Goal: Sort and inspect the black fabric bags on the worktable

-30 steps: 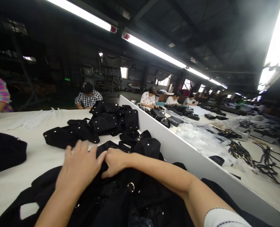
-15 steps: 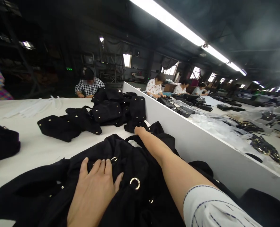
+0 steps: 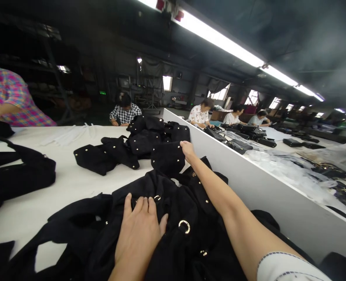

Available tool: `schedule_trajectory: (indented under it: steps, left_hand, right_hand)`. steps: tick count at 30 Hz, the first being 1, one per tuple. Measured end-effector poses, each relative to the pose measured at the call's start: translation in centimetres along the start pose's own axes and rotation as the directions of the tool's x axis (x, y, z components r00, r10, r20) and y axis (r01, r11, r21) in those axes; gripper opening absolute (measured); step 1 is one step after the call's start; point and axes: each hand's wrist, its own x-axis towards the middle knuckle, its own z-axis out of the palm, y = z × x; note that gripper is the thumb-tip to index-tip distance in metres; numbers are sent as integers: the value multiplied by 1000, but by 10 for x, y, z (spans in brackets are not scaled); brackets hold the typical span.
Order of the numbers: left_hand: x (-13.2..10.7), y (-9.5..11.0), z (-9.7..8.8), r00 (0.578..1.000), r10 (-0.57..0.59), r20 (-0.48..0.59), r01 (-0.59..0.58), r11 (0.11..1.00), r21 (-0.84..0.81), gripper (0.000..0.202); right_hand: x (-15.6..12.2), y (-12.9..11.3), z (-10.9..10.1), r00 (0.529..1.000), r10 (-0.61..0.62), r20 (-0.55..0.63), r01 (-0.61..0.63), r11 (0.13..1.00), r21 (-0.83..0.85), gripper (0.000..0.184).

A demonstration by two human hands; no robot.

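Note:
My left hand lies flat, fingers spread, on a heap of black fabric bags. A shiny gold ring sits on the fabric to the right of its thumb. Farther forward, my right arm reaches out and my right hand pinches the right edge of a small black fabric bag. This bag has gold studs near its corners, and its flat face is tilted toward me. Behind it rises a pile of similar studded black bags. The fingertips of my right hand are partly hidden.
A low white partition runs along the right side of the white table. More black bags and white strips are at the left. Several people sit beyond; a person in a plaid shirt is at far left.
My right hand has raised the small studded bag's edge off the pile, so its face now shows. The left hand stays on the heap. My view has turned somewhat left.

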Motion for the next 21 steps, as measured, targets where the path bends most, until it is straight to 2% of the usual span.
schedule_trajectory:
  steps: [3, 7, 10, 14, 18, 21]
  left_hand:
    - [-1, 0, 1, 1000, 3, -25, -3, 1000, 1, 59]
    - [-1, 0, 5, 999, 5, -52, -4, 1000, 13, 55]
    - [0, -1, 10, 999, -4, -53, 4, 1000, 2, 55]
    - [1, -1, 15, 999, -11, -32, 10, 999, -40, 54]
    - [3, -2, 14, 1000, 2, 21, -1, 998, -69, 53]
    - [2, -2, 7, 999, 13, 40, -11, 999, -49, 49]
  right_hand:
    - [2, -24, -21, 997, -49, -55, 64, 949, 310, 29]
    - [-9, -52, -34, 987, -136, -82, 158, 794, 587, 35]
    - [-18, -70, -41, 980, -180, -81, 185, 695, 695, 42]
    - [-22, -96, -52, 983, -186, 2, 104, 562, 820, 42]
    - [-27, -140, -71, 974, -217, 72, 66, 569, 819, 32]
    - [-41, -181, -102, 963, -255, 93, 77, 587, 806, 27]
